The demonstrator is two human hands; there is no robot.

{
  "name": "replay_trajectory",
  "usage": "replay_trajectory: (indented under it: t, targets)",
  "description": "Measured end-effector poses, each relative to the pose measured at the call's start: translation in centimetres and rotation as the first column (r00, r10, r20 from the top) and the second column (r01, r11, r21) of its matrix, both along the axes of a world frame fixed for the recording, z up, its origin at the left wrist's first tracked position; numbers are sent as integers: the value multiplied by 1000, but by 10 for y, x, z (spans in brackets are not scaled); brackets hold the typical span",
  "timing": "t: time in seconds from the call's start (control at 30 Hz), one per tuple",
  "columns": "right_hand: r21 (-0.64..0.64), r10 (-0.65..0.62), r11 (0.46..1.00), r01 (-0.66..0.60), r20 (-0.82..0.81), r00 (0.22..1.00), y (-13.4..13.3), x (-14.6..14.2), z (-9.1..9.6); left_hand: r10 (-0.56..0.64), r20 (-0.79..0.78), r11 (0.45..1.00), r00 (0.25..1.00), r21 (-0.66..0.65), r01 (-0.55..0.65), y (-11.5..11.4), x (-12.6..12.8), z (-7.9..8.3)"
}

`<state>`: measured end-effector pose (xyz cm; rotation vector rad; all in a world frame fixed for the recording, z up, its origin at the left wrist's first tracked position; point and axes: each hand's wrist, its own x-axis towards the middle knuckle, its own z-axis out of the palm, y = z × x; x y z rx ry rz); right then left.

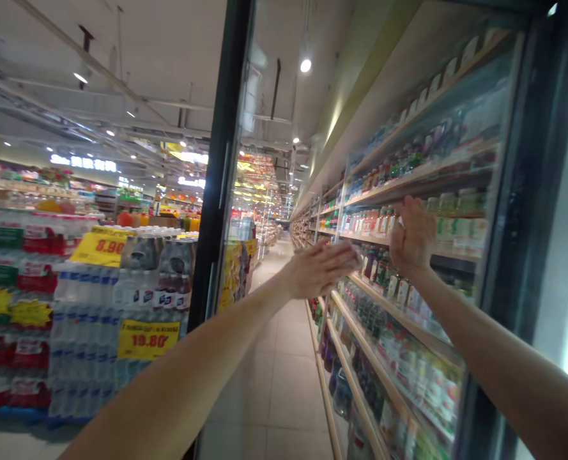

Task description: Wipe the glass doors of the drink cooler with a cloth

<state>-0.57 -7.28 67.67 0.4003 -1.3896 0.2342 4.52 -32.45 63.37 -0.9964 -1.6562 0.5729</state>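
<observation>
My left hand reaches forward with its fingers stretched flat toward the fridge shelves, holding nothing. My right hand is raised with the palm and spread fingers pressed toward the drinks on a middle shelf; nothing is in it that I can see. Bottled drinks in several colours fill the tilted shelves of the open cooler. The glass door of the cooler stands swung open to the left of my left arm.
Stacked packs of bottled water with yellow price signs stand at the left. A tiled aisle runs ahead along more coolers. The cooler's dark frame rises at the right.
</observation>
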Motion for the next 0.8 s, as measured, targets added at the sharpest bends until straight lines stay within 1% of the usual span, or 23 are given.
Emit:
replay_trajectory:
  t: [0.03, 0.07, 0.1, 0.13, 0.17, 0.2, 0.23, 0.27, 0.3, 0.33, 0.37, 0.4, 0.43, 0.47, 0.53, 0.57, 0.6, 0.63, 0.67, 0.7, 0.73, 0.77, 0.8]
  targets:
    - [-3, -5, 1000, 5, 2, 1000, 0, 1, 0, 29, -23, 983, 999, 182, -24, -2, 0, 10]
    - [-6, -7, 1000, 7, 3, 1000, -1, 2, 0, 63, -41, 930, 997, 365, -44, -4, 1, 19]
    - [-11, -8, 1000, 8, 5, 1000, -2, 2, 0, 94, -49, 862, 994, 504, -57, -4, 1, 26]
    - [-16, -8, 1000, 8, 3, 1000, -2, 3, 0, 112, -48, 820, 993, 569, -65, -2, 2, 28]
    - [-19, -9, 1000, 9, 0, 1000, -2, 3, 0, 112, -42, 831, 993, 552, -71, 2, 2, 26]
    - [-21, -11, 1000, 11, -3, 1000, -3, 4, 0, 89, -35, 892, 995, 448, -64, 7, 2, 21]
    - [-22, -15, 1000, 14, -4, 1000, -3, 4, 0, 50, -24, 960, 998, 278, -42, 13, 2, 13]
    - [-21, -18, 1000, 18, -6, 1000, -2, 3, 0, 11, -10, 995, 1000, 96, -10, 18, 1, 6]
    - [-19, -20, 1000, 19, -9, 1000, -2, 3, 0, -19, 2, 999, 1000, -43, 19, 21, 0, 1]
    - [-15, -20, 1000, 20, -16, 1000, -2, 2, 0, -36, 4, 993, 999, -108, 36, 22, -2, 0]
    - [-11, -19, 1000, 19, -25, 1000, -1, 1, 0, -39, -8, 995, 999, -90, 38, 19, -3, 4]
    - [-9, -17, 1000, 17, -34, 999, -1, 0, 0, -27, -33, 1000, 999, 10, 28, 13, -4, 12]
    - [-9, -15, 1000, 15, -43, 999, -1, 0, 0, -1, -64, 984, 998, 176, 13, 6, -4, 24]
    - [-8, -12, 1000, 12, -52, 999, -1, -1, 0, 34, -94, 928, 995, 373, 3, -1, -4, 36]
    - [-5, -8, 1000, 8, -63, 998, -1, -2, 0, 118, -117, 709, 986, 705, -2, -11, -4, 54]
    - [-5, -6, 1000, 6, -65, 998, 0, -3, 0, 147, -109, 618, 983, 786, -5, -11, -4, 57]
    - [-3, -5, 1000, 5, -68, 998, 0, -3, 0, 156, -101, 599, 983, 800, -13, -8, -4, 55]
    - [1, -4, 1000, 4, -71, 997, 0, -3, 0, 141, -97, 665, 985, 746, -22, -2, -3, 51]
    - [6, -2, 1000, 2, -74, 997, 0, -3, 0, 109, -95, 782, 989, 623, -27, 4, -3, 44]
    - [10, 2, 1000, -1, -77, 997, 0, -3, 0, 70, -90, 891, 993, 453, -22, 11, -3, 37]
    - [12, 5, 1000, -4, -80, 997, 0, -2, 0, 37, -83, 957, 996, 290, -11, 15, -3, 33]
    - [15, 8, 1000, -6, -83, 997, 1, -2, 0, 19, -82, 982, 996, 190, -3, 15, -4, 31]
    - [17, 9, 1000, -7, -87, 996, 1, -2, 0, 23, -91, 982, 996, 188, -5, 12, -4, 33]
